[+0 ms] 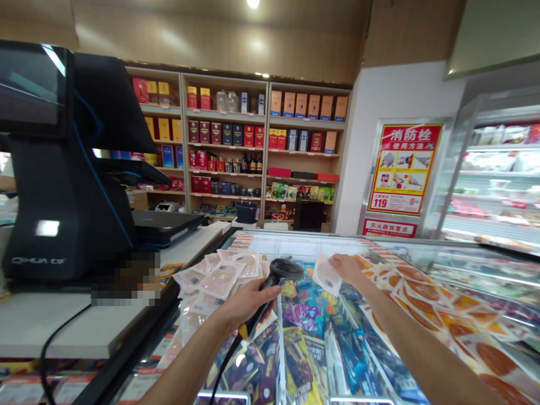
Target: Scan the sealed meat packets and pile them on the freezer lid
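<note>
My left hand [248,304] is wrapped round a black barcode scanner [287,269], its head tilted over the glass-topped freezer [270,241] and its cable trailing down toward me. Between the fingers of my right hand [346,266] is a flat, pale plastic packet [327,274] with a small barcode, facing the scanner and apart from it. Beside my left hand, similar pale packets [223,278] lie in a loose pile on the glass. Several flat packets with orange-brown round contents [422,281] are spread to the right of my right arm. Colourful wrapped ice creams [301,315] show through the glass below.
A black checkout terminal [63,185] stands on the white counter [76,326] at left, with a flat black device [169,225] behind it. Shelves of boxed goods [225,135] line the back wall. A lit display fridge [498,174] is at far right.
</note>
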A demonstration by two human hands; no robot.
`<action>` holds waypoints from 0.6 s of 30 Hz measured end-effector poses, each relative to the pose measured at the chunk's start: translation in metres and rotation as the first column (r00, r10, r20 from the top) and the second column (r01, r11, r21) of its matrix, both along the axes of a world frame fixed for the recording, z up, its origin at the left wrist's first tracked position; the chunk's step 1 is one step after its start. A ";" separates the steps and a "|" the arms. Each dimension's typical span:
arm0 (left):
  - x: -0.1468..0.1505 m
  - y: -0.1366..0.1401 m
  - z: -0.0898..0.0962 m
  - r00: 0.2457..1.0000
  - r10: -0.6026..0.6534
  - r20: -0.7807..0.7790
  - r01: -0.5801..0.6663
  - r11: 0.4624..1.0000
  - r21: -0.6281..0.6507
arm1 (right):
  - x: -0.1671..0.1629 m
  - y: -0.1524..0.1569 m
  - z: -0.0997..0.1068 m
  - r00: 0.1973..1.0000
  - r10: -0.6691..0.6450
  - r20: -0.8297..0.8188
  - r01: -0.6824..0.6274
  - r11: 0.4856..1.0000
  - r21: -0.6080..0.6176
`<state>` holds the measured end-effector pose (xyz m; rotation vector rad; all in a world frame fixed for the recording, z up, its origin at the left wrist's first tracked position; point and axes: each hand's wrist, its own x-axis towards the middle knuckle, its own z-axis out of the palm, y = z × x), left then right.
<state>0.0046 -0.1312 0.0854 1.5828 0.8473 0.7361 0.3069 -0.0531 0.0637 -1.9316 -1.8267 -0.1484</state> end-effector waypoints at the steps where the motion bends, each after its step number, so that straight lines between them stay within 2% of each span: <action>1: -0.002 0.000 0.001 1.000 0.003 -0.001 -0.003 1.000 -0.004 | -0.001 0.000 0.000 0.999 0.000 -0.032 0.000 1.000 0.007; 3: -0.008 0.000 0.004 0.999 0.030 -0.014 -0.030 0.999 -0.015 | -0.002 -0.001 0.000 0.984 -0.019 -0.179 0.021 1.000 0.009; 4: -0.013 0.001 0.005 0.998 0.062 -0.018 -0.063 0.998 -0.022 | -0.003 -0.002 0.001 0.951 -0.034 -0.307 0.034 0.999 -0.004; 6: -0.024 0.004 0.006 0.988 0.156 -0.007 -0.156 0.987 -0.027 | -0.006 -0.004 0.002 0.814 -0.060 -0.578 0.042 0.998 -0.044; 8: -0.038 0.008 0.005 0.967 0.254 0.011 -0.254 0.967 -0.025 | -0.012 -0.006 0.003 0.672 -0.059 -0.738 0.023 0.998 -0.060; 13: -0.077 0.019 -0.001 0.878 0.477 0.046 -0.477 0.879 -0.020 | -0.037 -0.001 0.002 0.330 -0.026 -0.944 -0.029 0.999 -0.037; 14: -0.085 0.020 -0.003 0.850 0.525 0.050 -0.524 0.851 -0.020 | -0.043 0.002 0.000 0.284 -0.018 -0.959 -0.038 0.999 -0.030; 18: -0.113 0.025 -0.009 0.747 0.659 0.082 -0.660 0.751 -0.027 | -0.073 0.019 -0.006 0.201 0.045 -0.979 -0.101 0.995 0.025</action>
